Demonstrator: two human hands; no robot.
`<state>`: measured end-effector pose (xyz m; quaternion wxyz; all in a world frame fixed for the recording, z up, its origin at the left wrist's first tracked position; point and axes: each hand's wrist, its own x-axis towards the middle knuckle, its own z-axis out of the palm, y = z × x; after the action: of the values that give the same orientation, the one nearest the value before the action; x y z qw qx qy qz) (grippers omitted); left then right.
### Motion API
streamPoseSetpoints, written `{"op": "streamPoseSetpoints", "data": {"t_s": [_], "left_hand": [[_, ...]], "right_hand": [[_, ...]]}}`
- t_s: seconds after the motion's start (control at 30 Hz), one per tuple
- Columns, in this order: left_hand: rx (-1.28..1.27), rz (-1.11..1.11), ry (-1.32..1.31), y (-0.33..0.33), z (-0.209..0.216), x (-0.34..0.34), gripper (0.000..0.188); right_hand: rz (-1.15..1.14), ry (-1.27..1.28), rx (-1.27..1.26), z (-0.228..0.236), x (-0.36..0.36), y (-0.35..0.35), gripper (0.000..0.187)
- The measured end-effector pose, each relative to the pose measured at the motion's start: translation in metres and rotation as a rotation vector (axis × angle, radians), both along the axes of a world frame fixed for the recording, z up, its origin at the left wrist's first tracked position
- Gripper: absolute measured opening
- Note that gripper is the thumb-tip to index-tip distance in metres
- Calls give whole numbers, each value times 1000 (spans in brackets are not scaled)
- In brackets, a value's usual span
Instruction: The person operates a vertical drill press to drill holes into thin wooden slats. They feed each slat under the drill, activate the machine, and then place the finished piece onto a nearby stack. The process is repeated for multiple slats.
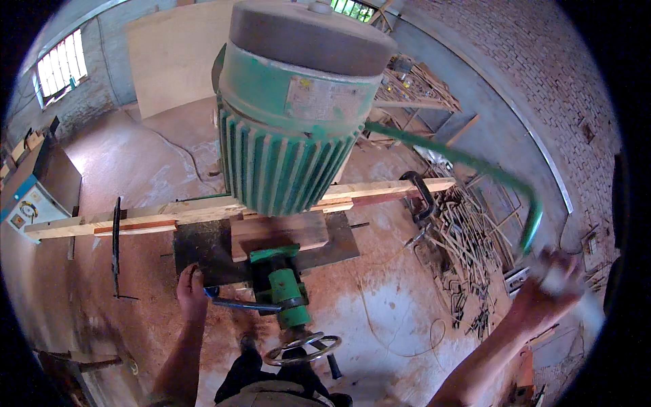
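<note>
Dead centre under the big green motor (pixel 288 129) lies the wooden block (pixel 278 234) on the dark machine table (pixel 196 247), and at about seven o'clock from it the left hand (pixel 192 292) curls closed around the blue-grey crank handle (pixel 241 305). Out at four o'clock the right hand (pixel 553 288), blurred, wraps shut on the tip of the long green lever (pixel 475 166). Behind the block a long wooden fence rail (pixel 135 220) runs nine to three, a black clamp (pixel 420 197) gripping it, scrap sticks (pixel 468 251) littering the sawdust floor.

The left hand (pixel 192 290) is held low, with fingers curled closed. The right hand (pixel 550 285) is raised to the side, blurred, its grip unclear.
</note>
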<state>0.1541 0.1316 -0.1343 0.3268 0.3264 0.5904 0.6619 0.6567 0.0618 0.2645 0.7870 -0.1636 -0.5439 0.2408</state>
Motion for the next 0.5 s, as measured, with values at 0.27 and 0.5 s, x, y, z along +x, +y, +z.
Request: {"op": "streamPoseSetpoints", "data": {"t_s": [0.27,0.5], "left_hand": [[68,21,-780,-37,30,43,43],[194,-577,-648,6,164,141,69]], "right_hand": [[-140,-502,-271,20,-59,230,28],[315,-136,-1270,-319,-59,279,37]]}}
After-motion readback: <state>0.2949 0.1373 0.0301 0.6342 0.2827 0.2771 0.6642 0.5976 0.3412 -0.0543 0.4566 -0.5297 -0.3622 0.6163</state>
